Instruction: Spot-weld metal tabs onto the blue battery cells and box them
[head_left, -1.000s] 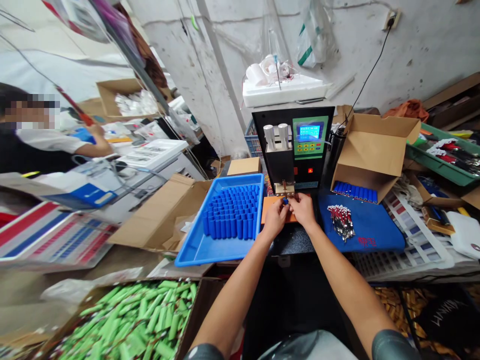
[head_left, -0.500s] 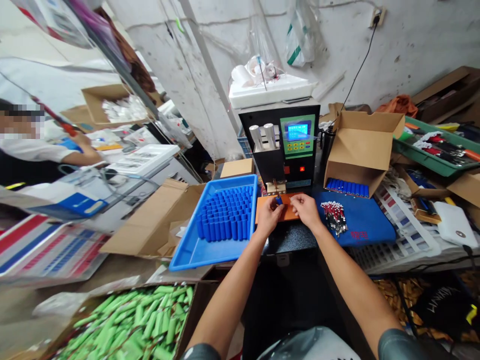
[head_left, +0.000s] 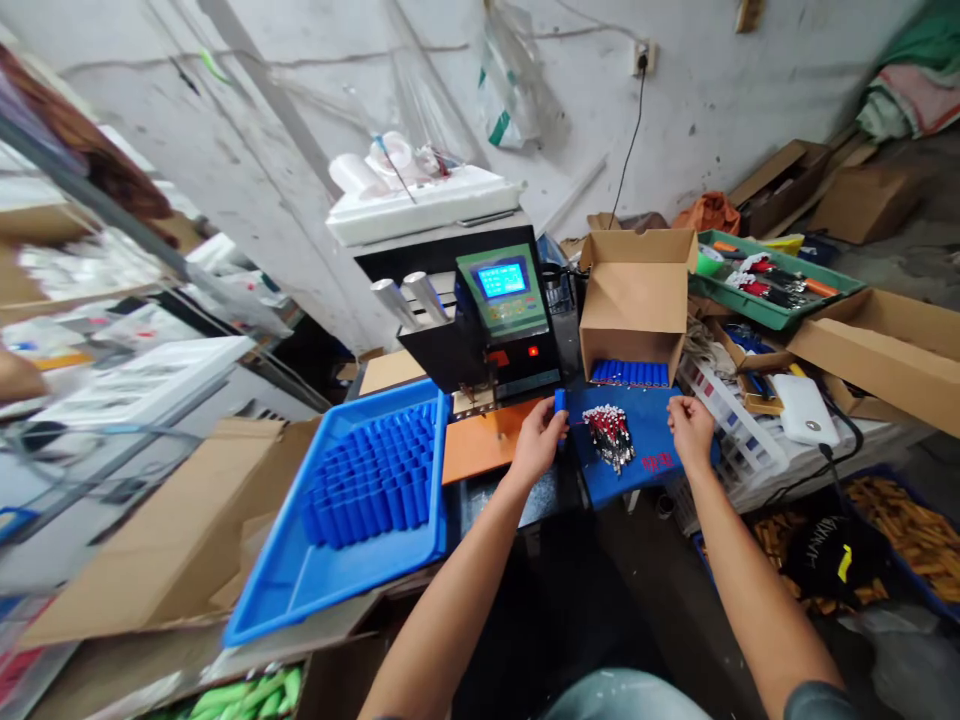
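Note:
My left hand [head_left: 541,436] is closed round a blue cylindrical battery cell [head_left: 560,402], which stands upright by the right end of the orange board [head_left: 480,446]. Over the right side of the blue mat [head_left: 600,480] is my right hand [head_left: 691,430], its fingers pinched together; whether anything is in them I cannot make out. Between the two hands a bundle of red and black wire leads [head_left: 611,436] with white ends lies on the mat. Behind the orange board stands a black machine [head_left: 525,375] with a lit blue screen.
To the left, a blue tray [head_left: 262,600] holds many upright blue cells. An open cardboard box [head_left: 634,285] with a row of blue cells stands behind the mat. A green tray [head_left: 787,310] of leads and a white device [head_left: 806,410] are at right. Green cells [head_left: 247,695] fill a box below.
My view has turned to the right. My left hand has moved right, off the board's middle, with the blue cell. My right hand has moved away from it, past the wire leads.

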